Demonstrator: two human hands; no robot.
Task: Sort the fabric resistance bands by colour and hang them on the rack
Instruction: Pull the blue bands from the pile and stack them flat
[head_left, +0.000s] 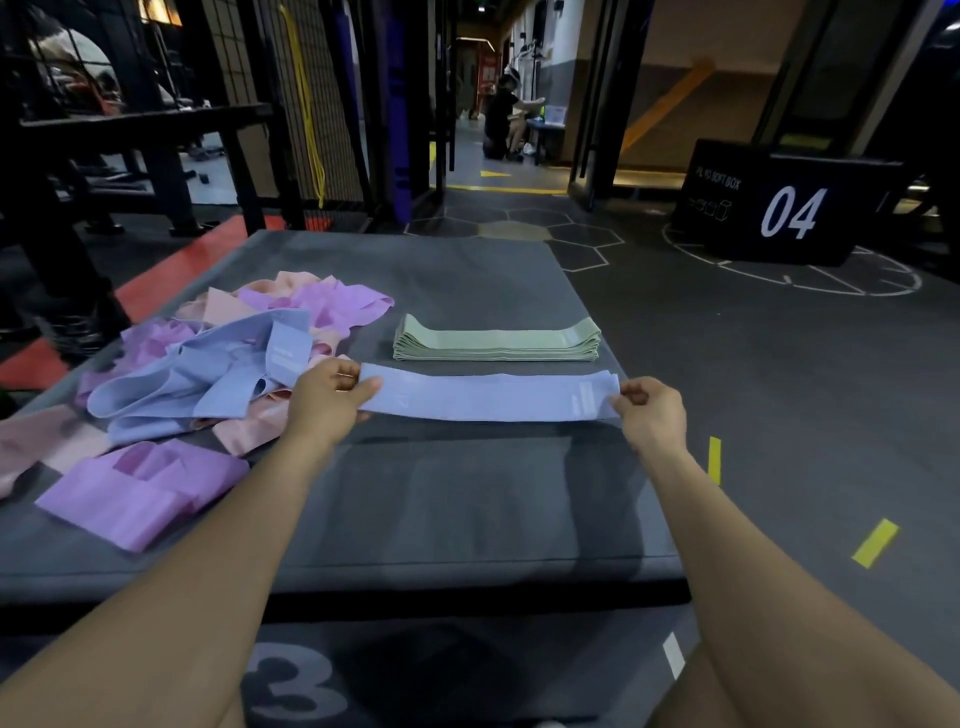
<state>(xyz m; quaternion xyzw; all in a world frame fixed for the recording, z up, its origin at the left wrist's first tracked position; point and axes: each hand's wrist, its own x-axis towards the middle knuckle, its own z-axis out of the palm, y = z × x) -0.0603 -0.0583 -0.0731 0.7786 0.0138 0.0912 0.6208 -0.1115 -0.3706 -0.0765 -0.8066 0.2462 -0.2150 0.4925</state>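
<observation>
A blue fabric band (488, 397) lies stretched flat across the grey padded box top (467, 499). My left hand (324, 397) pinches its left end and my right hand (649, 410) pinches its right end. Just behind it sits a neat stack of green bands (496, 340). To the left lies a loose heap of blue, purple and pink bands (218, 358), with a purple band (140, 493) apart at the near left.
A black soft box marked 04 (789, 208) stands on the floor at the right. Dark metal racks and a mesh wall (156, 130) rise at the back left. A person (501, 119) crouches far down the corridor. Yellow tape marks (875, 543) dot the floor.
</observation>
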